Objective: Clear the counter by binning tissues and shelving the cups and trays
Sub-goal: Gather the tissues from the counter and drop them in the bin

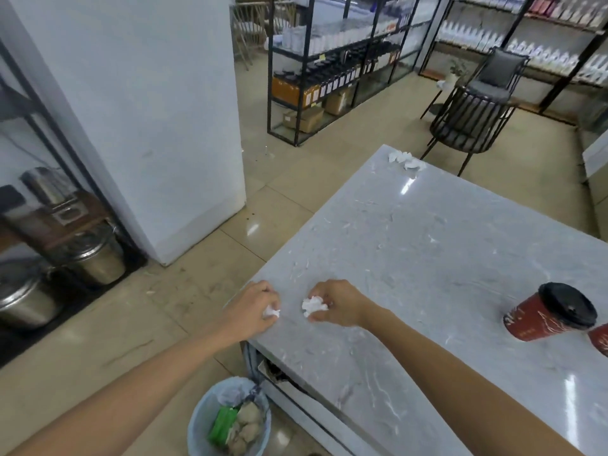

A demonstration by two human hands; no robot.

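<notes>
My left hand (253,311) rests at the near left corner of the grey marble counter (427,258), its fingers closed on a small crumpled white tissue (270,313). Just to its right, my right hand (342,306) pinches a second, larger crumpled tissue (312,306) against the countertop. More crumpled tissues (406,159) lie at the counter's far corner. A red paper cup with a black lid (549,312) stands near the right edge, with part of another red cup (600,339) beside it. A light blue bin (230,422) holding rubbish sits on the floor below the counter's corner.
A white pillar (158,126) stands to the left across a strip of tiled floor. Steel pots (95,258) sit low at the far left. Black metal shelving (339,60) with stock and a dark chair (473,120) stand beyond the counter.
</notes>
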